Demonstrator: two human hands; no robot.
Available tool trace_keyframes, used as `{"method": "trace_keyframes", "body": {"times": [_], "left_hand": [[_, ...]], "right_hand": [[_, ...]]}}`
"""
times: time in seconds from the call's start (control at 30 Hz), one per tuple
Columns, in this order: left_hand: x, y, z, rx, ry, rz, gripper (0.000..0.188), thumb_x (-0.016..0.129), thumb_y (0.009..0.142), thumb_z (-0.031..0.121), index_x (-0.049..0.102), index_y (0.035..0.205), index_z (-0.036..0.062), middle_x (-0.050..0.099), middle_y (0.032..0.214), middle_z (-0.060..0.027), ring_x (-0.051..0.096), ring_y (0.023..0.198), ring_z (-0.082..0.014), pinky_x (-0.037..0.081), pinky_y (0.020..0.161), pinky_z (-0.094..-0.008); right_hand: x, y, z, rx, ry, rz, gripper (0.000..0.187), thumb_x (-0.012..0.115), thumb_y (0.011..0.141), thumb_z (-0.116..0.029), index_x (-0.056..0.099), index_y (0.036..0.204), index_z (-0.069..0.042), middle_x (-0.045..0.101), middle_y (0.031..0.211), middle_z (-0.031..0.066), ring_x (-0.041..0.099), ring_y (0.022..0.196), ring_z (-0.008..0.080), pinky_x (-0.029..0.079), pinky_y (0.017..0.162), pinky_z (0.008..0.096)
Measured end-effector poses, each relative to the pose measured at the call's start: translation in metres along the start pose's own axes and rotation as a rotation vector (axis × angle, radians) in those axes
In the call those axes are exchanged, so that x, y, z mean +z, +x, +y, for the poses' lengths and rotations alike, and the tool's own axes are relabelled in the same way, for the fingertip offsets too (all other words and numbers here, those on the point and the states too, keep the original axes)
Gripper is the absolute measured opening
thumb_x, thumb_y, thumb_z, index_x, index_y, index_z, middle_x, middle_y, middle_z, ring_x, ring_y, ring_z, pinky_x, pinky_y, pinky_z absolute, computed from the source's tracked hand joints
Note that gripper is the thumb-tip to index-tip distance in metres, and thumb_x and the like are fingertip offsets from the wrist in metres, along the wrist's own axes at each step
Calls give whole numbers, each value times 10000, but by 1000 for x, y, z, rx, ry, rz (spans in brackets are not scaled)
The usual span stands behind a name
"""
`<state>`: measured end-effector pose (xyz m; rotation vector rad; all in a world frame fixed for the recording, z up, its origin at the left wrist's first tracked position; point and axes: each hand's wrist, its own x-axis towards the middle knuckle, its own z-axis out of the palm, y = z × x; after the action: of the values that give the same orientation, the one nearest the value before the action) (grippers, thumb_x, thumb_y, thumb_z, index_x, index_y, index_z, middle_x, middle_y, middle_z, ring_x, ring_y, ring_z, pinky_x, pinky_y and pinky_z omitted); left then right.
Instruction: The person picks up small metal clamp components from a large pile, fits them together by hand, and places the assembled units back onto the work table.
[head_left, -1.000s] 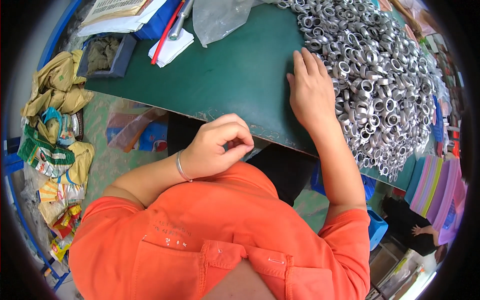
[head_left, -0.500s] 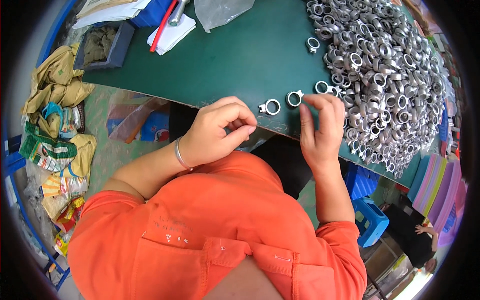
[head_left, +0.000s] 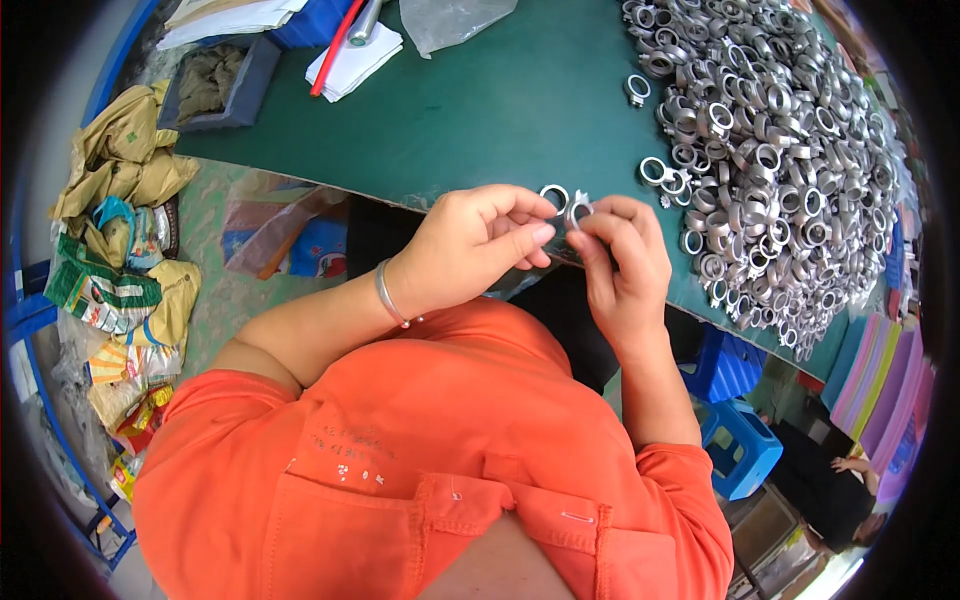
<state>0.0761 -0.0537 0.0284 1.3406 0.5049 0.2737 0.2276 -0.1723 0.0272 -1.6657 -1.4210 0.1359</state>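
Note:
My right hand (head_left: pixel 628 265) pinches a silver-grey metal ring clamp (head_left: pixel 578 210) with a small lug between thumb and fingers, holding it up on edge over the table's front edge. Close by on the left, my left hand (head_left: pixel 485 245) has its fingers curled and the thumb pressed toward them; what they hold, if anything, is hidden. Just beyond its fingertips shows a second ring (head_left: pixel 553 190), its lower part covered by the fingers. A couple of ring clamps (head_left: pixel 654 171) lie to the right, beside a large heap of the same metal rings (head_left: pixel 770 180).
One loose ring (head_left: pixel 637 90) lies farther back on the green table (head_left: pixel 420 130). At the back left are a grey bin (head_left: pixel 222 88), white papers (head_left: pixel 365 62), a red stick (head_left: pixel 336 48) and a clear plastic bag (head_left: pixel 450 22). A blue stool (head_left: pixel 738 450) stands lower right.
My right hand has moved left and lifted a ring clamp from the table. My left hand has shifted right, its fingertips now covering part of the other ring.

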Motion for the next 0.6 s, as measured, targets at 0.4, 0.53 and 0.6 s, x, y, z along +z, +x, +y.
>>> {"method": "trace_keyframes", "body": {"times": [0.4, 0.53, 0.6], "left_hand": [[-4, -2, 1, -35, -240, 47, 177, 572, 935, 44, 588, 1083, -51, 676, 966, -119, 659, 824, -149, 555, 749, -272], [-4, -3, -1, -47, -288, 59, 184, 587, 923, 38, 597, 1073, -70, 680, 944, -122, 672, 814, -145, 560, 728, -246], [-5, -3, 0, -49, -292, 63, 182, 592, 921, 39, 598, 1067, -70, 680, 943, -122, 673, 809, -145, 560, 721, -244]], "right_hand": [[23, -22, -1, 83, 492, 144, 362, 718, 786, 70, 440, 1008, 3, 642, 1031, 185, 666, 848, 174, 556, 718, 258], [25, -24, -4, 142, 571, 167, 343, 710, 794, 71, 442, 996, 4, 657, 1001, 184, 674, 850, 179, 554, 710, 254], [25, -23, -4, 145, 562, 153, 335, 711, 794, 68, 443, 985, 3, 660, 990, 187, 676, 843, 180, 555, 707, 256]]}}
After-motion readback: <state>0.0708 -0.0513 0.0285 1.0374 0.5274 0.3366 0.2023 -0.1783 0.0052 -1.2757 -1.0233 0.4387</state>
